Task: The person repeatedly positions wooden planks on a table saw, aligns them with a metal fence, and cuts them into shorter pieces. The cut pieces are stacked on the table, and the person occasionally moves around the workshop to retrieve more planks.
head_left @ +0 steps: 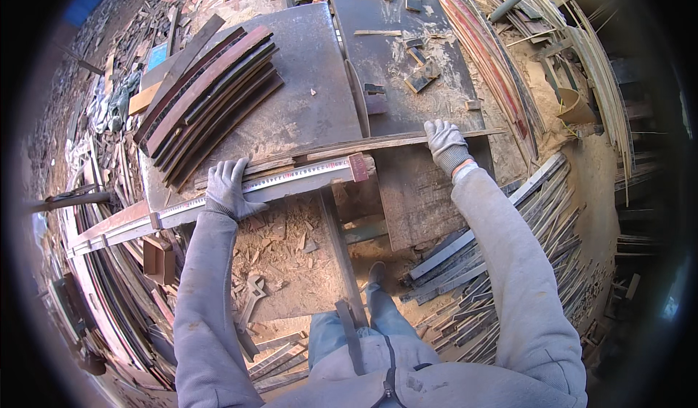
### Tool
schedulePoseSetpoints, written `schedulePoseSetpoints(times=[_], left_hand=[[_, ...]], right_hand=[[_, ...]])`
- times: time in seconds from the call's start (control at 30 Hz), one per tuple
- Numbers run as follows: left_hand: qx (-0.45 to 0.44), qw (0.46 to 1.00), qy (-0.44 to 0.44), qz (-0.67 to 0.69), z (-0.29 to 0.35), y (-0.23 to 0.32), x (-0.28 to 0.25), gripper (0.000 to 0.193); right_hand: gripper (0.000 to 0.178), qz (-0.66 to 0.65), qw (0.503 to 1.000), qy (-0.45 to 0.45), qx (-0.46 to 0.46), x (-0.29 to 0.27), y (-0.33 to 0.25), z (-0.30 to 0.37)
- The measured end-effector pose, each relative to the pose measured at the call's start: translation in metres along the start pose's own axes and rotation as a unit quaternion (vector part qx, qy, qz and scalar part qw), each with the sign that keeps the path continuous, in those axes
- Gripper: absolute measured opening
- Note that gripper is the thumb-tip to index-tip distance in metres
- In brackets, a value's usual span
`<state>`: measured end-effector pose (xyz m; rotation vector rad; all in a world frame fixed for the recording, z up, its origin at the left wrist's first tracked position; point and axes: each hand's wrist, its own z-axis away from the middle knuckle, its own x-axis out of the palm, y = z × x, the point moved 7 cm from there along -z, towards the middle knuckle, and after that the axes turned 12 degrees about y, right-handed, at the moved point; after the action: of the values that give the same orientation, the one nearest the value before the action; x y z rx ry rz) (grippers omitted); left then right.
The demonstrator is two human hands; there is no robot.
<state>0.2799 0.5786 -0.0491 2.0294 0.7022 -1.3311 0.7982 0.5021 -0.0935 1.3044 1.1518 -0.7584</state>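
Dusty greys, tans, maroons.
Pale grey on left glove and right glove; tan on wooden strip; white, graduated in black and red, on measuring tape toward nine o'clock; maroon and dark brown on stacked slats at ten.

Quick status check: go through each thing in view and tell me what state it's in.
Left hand: gloved, thumb spread, over the ruler and strips.
Right hand: gloved, fingers bent over the strips; grip unclear.
Wood strips: lying across the table.
Ruler: laid along a pale beam.
Dark boards: stacked, overlapping.
Table: dusty.
Offcuts: loose, scattered.
Wrench: lying among wood chips.
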Motion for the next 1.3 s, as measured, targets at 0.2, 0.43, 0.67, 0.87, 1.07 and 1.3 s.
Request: schedulePoseSetpoints(times=[0.2, 0.43, 0.67, 0.87, 1.07, 1.3], left_hand=[[0.012, 1.0, 0.013, -0.01, -0.009, -0.001, 0.0, 0.13], [-0.015, 1.0, -0.013, -0.011, -0.016, -0.012, 0.003, 0.128], [0.008, 1.0, 0.009, -0.022, -0.041, -0.019, 0.01, 0.124], [-0.004, 0.998, 0.042, -0.039, -0.035, -0.027, 0.014, 0.123], [0.027, 0.997, 0.061, -0.039, 0.004, -0.014, 0.007, 0.126], [0.011, 0.999, 0.037, -0.007, 0.087, 0.056, 0.001, 0.131]], right_hand=[[0.033, 0.003, 1.0, 0.0, 0.005, 0.0, 0.008, -0.011], [0.026, -0.014, 1.0, 0.018, 0.017, 0.0, 0.002, -0.019], [0.026, -0.01, 1.0, -0.017, 0.017, 0.007, 0.016, -0.035], [0.048, -0.125, 0.978, -0.107, 0.126, 0.017, 0.018, -0.023], [0.055, -0.13, 0.946, -0.04, 0.294, -0.001, 0.045, 0.068], [0.037, -0.453, 0.789, -0.129, 0.393, -0.02, 0.046, 0.211]])
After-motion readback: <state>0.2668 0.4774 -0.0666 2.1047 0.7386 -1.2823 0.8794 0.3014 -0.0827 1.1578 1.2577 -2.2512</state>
